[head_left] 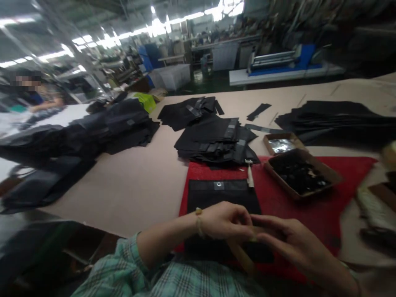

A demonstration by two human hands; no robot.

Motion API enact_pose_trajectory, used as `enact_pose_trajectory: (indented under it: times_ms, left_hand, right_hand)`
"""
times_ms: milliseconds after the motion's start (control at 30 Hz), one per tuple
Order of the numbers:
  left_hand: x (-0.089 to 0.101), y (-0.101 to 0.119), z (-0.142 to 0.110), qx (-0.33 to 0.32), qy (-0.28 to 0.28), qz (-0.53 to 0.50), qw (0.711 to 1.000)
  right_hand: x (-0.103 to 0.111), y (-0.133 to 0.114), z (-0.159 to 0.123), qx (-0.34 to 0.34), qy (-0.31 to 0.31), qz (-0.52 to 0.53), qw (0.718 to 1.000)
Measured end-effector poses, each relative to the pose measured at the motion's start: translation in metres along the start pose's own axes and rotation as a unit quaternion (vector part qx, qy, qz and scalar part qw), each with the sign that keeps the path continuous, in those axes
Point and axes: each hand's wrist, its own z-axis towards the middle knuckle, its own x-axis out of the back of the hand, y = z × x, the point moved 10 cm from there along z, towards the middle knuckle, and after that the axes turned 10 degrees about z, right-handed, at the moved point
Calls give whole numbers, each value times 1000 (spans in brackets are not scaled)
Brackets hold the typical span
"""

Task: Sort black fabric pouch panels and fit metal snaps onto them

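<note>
In front of me a black fabric panel (222, 198) with a small metal ring near its top edge lies on a red mat (297, 218). Over the panel, my left hand (225, 220) is closed, thumb and fingers pinched on a tan, tape-like strip (239, 253) that hangs toward my lap. My right hand (293, 239) meets it from the right, its thumb and fingers closing on the strip's upper end. Blur hides the exact grip. A small pale-handled tool (250, 175) rests at the panel's upper right corner.
Beyond the mat is a stack of black pieces (213, 140). An open box of small black parts (298, 173) stands right, with a smaller box of shiny parts (281, 145) behind it. Black fabric piles (337, 119) lie far right and left. Another person (40, 95) is far left.
</note>
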Motion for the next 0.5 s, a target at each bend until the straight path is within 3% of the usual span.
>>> enact_pose_trajectory:
  times_ms: [100, 167, 267, 400, 500]
  left_hand:
    - [-12, -8, -4, 6, -56, -136, 989]
    - [-8, -4, -4, -12, -36, -153, 987]
    - [1, 8, -4, -39, 16, -141, 989]
    - [12, 20, -10, -67, 107, -9, 992]
    - [22, 24, -24, -66, 227, 154, 959]
  right_hand:
    - [14, 11, -13, -96, 17, 33, 995]
    - [18, 14, -21, -127, 30, 73, 989]
    - [8, 15, -23, -131, 9, 131, 983]
    - [-3, 15, -17, -121, 23, 133, 983]
    - [-7, 12, -10, -110, 55, 111, 986]
